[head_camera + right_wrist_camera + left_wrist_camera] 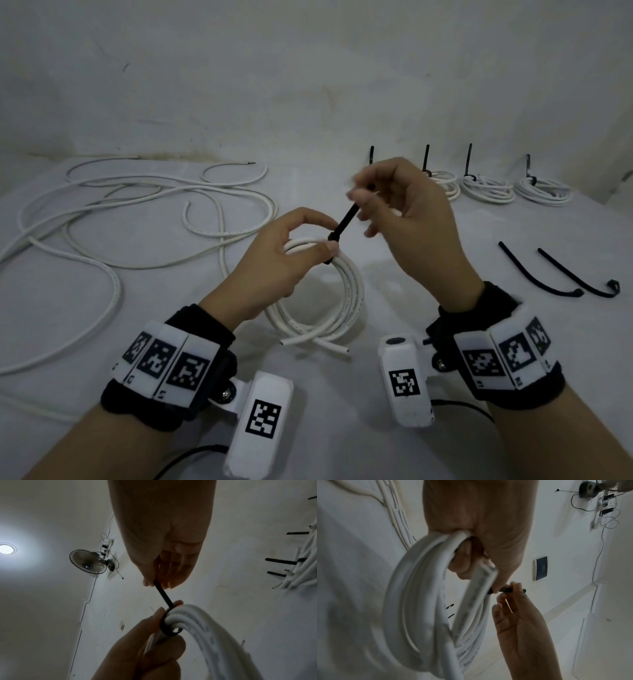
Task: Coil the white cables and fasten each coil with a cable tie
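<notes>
Coil (318, 294) of white cable held just above the table (445, 342), near its middle — gripped at the top by the left hand (274, 270), thumb and fingers curled round the bundled turns where the black cable tie (346, 219) wraps them. Tail of the tie already threaded through its head and pinched between thumb and fingertips of the right hand (407, 219), raised up and away from the coil. Loop of the tie seen closed round the turns in the right wrist view, though with a little slack at one side.

Step in hand, by the look of it: cinching the tie. Next — likely a firm pull along the tail while bracing the head against the bundle, without letting the turns spring apart.

Elsewhere: fastened coils (489, 188) at the far right, two spare ties (561, 274) nearer, loose cables (113, 212) at the left yet uncoiled.
</notes>
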Demonstrator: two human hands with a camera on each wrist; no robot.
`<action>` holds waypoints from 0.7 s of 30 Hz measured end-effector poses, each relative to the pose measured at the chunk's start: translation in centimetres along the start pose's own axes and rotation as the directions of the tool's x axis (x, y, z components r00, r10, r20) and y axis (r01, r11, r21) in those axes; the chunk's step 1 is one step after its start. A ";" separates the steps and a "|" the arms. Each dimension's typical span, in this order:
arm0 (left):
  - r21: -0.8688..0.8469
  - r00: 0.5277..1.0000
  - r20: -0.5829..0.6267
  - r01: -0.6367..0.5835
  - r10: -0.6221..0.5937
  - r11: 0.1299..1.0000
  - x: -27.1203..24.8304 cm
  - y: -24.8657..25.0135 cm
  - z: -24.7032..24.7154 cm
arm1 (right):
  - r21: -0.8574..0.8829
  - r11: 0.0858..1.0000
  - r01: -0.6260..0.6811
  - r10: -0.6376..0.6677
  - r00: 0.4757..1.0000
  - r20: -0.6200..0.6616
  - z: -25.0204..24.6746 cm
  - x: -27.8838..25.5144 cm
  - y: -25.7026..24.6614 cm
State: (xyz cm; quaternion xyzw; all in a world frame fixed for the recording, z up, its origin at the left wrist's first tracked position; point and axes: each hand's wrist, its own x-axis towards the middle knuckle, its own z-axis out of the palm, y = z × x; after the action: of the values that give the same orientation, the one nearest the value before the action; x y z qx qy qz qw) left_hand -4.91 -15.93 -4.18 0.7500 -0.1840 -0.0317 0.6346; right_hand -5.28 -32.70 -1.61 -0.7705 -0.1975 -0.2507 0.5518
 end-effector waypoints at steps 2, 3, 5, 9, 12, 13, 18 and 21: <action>0.014 1.000 0.012 0.024 -0.024 1.000 0.0 0.0 0.1 | -0.020 1.000 -0.014 0.015 0.999 0.044 0.3 -0.1 0.1; 0.015 0.999 0.031 0.036 -0.037 0.999 -0.1 0.0 0.1 | -0.026 0.999 -0.023 0.024 0.999 0.027 0.3 -0.1 0.2; -0.007 0.995 0.081 0.053 -0.052 0.999 -0.2 0.1 0.3 | -0.019 0.999 -0.036 0.035 0.998 -0.048 0.0 -0.1 0.5; -0.057 0.995 0.103 0.024 -0.018 0.998 -0.2 0.3 0.5 | 0.021 0.999 -0.032 0.035 0.986 -0.165 -0.6 0.2 0.6; -0.047 1.000 0.011 -0.015 0.016 0.999 0.0 -0.2 0.4 | 0.102 0.983 -0.149 0.161 0.981 -0.112 -0.6 0.6 0.9; -0.067 0.999 -0.032 -0.016 0.013 0.998 0.1 -0.4 0.3 | 0.109 0.972 -0.207 0.212 0.976 -0.039 -0.5 0.6 1.2; -0.314 0.980 -0.191 -0.009 -0.054 0.950 0.9 -0.9 0.0 | 0.069 0.956 -0.286 0.249 0.912 0.327 1.7 -0.6 1.8; -0.624 0.985 -0.040 0.106 -0.168 0.774 1.1 -1.0 -0.1 | 0.060 0.976 -0.211 0.188 0.945 0.266 1.9 -0.8 1.4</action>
State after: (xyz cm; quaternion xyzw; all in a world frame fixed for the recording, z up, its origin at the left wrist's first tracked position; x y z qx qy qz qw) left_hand -3.66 -16.03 -4.93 0.5123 -0.0782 -0.1013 0.8492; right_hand -4.78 -31.35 -3.72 -0.7877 -0.1994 -0.0818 0.5771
